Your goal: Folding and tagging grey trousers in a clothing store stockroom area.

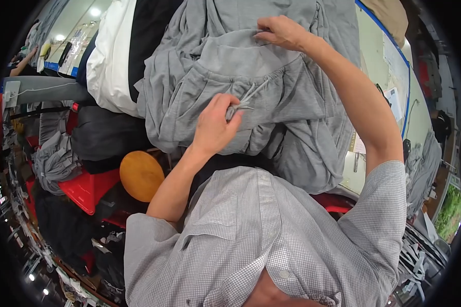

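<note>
A grey knit garment with a wide ribbed waistband [230, 57] and a drawstring [253, 90] lies before me, on more grey cloth. My left hand [217, 124] is over its front, thumb and fingers closed on the gathered drawstring and perhaps a pinch of the fabric. At the far right end of the waistband is my right hand [282, 32], its thumb and index finger at the band's upper edge; whether they pinch the cloth is not clear.
White cloth [111, 61] and black cloth [150, 30] lie left of the grey pile. A round wooden stool seat [141, 175] and a red plastic stool [85, 190] stand lower left. Right is a pale tabletop [376, 50] with papers. Another person's arm [23, 63] shows far left.
</note>
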`<state>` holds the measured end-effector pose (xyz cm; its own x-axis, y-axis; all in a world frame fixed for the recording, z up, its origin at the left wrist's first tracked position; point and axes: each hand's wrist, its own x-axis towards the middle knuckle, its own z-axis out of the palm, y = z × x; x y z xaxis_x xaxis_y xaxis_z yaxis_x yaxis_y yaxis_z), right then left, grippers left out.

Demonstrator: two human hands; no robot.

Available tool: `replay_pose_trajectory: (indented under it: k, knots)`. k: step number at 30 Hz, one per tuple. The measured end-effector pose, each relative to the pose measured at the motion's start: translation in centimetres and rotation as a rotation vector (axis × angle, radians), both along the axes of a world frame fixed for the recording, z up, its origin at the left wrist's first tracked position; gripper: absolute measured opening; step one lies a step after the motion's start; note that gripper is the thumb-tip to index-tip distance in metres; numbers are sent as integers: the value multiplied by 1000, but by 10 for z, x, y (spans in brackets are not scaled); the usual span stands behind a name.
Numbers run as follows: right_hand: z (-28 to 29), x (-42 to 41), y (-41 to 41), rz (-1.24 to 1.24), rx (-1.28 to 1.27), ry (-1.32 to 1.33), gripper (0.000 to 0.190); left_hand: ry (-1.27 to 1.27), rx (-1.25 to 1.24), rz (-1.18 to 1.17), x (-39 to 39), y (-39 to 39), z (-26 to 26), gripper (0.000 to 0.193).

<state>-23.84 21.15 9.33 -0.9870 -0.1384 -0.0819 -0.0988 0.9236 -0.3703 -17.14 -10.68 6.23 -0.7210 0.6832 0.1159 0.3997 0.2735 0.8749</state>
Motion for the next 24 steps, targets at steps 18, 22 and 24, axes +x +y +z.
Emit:
replay_pose_trajectory:
  k: [18,22,24]
  knots:
    - [8,129,10,-687,-59,250,34,217,39,-136,-166,103,21,24]
    - [-8,167,-84,-695,-612,120,21,261,-219,-395,-199,135,1,33]
    - [-31,186,-121,-796,-747,142,17,236,-304,-504,-198,148,8,39]
